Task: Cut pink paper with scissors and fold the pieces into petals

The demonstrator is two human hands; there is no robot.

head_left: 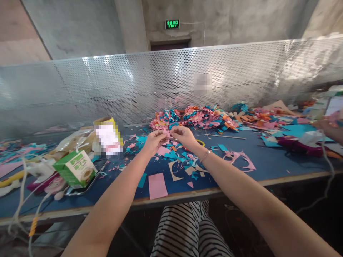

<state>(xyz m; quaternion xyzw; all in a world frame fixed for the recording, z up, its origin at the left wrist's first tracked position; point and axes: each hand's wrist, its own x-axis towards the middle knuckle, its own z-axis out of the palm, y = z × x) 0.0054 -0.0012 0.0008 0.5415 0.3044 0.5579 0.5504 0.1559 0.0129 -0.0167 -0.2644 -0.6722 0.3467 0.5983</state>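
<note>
A small cut piece of pink paper [168,133] is pinched between the fingertips of both hands, over the middle of the blue tabletop. My left hand [155,141] grips it from the left, fingers closed. From the other side my right hand [184,136], with a bracelet at the wrist, pinches it too; its exact outline is partly hidden by my fingers. Just behind my hands lies a heap of pink, blue and orange paper cutouts [203,118]. Beneath them are blue and pink scraps, and a yellow loop, perhaps a scissors handle [200,142], shows beside my right wrist.
A pink paper rectangle [158,186] lies near the front edge. To the left stand a green and white carton [77,169] and a yellow roll [118,132], with cables. A thin rod [227,136] lies to the right. A perforated metal panel [139,85] runs behind. Another person's arm [333,128] enters at right.
</note>
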